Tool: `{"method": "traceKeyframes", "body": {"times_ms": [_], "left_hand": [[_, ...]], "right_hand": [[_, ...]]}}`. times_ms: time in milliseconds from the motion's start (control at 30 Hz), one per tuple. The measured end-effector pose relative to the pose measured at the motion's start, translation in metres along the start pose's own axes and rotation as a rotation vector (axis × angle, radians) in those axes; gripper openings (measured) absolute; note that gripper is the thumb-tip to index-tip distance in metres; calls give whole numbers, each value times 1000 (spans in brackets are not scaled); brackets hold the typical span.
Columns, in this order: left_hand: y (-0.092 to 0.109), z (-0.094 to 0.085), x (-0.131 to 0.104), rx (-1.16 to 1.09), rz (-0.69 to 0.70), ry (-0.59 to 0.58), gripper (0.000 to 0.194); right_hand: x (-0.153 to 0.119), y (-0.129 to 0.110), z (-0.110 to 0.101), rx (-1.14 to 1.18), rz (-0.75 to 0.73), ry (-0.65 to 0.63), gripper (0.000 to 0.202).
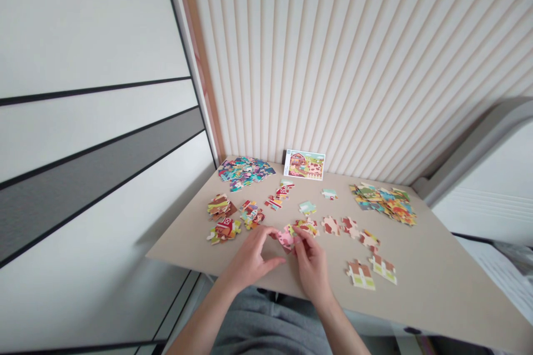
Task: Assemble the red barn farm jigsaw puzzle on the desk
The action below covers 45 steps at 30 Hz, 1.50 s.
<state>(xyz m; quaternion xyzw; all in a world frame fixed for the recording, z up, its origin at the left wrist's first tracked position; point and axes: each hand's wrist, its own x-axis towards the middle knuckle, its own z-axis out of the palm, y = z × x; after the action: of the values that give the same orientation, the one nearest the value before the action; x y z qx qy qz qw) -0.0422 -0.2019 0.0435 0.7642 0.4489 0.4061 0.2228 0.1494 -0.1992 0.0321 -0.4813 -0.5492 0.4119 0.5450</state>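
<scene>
My right hand (311, 260) pinches a pink jigsaw puzzle piece (285, 239) between thumb and fingers, just above the near part of the table. My left hand (252, 259) is beside it, thumb and forefinger spread apart, with the fingertips at the piece's left edge; whether they touch it I cannot tell. Right behind my hands lies a yellow-green puzzle piece (308, 226), partly covered by my right fingers. To the right are cow-patterned pieces (331, 226) and white-fence pieces (361, 275). Red-barn pieces (225, 229) lie to the left.
A picture card (304, 165) of a farm leans upright at the table's back. A pile of blue-purple pieces (245, 171) sits back left, a yellow-orange pile (385, 202) back right. Pale sky pieces (307, 208) lie mid-table (258, 186). A ribbed panel (333, 66) stands behind.
</scene>
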Motion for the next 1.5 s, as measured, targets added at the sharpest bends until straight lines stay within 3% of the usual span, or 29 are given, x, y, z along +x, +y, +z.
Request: {"method": "traceKeyframes", "body": {"times_ms": [133,333,567,733,900,1333,1500], "left_hand": [[-4,3,-2,13,11,1,45],[-4,3,0,46,26,-22,67],[2,0,2,26,30,-23,48],[-2,3,1,14,-13,-2,45],[-3,3,1,27,-26,17,43],[-1,4,1,58,-11,14,47],[0,-11,-4,196,51,27,53]], "right_hand": [[1,2,-1,-37,-52,3,34],[2,7,-1,-68,-82,-20,31],[1,7,-1,-64,-49,-19,33],[0,3,-1,-38,35,1,40],[0,2,-2,-32,-9,49,40],[-2,4,-1,-21,32,-33,38],[0,6,-1,-83,53,-6,42]]}}
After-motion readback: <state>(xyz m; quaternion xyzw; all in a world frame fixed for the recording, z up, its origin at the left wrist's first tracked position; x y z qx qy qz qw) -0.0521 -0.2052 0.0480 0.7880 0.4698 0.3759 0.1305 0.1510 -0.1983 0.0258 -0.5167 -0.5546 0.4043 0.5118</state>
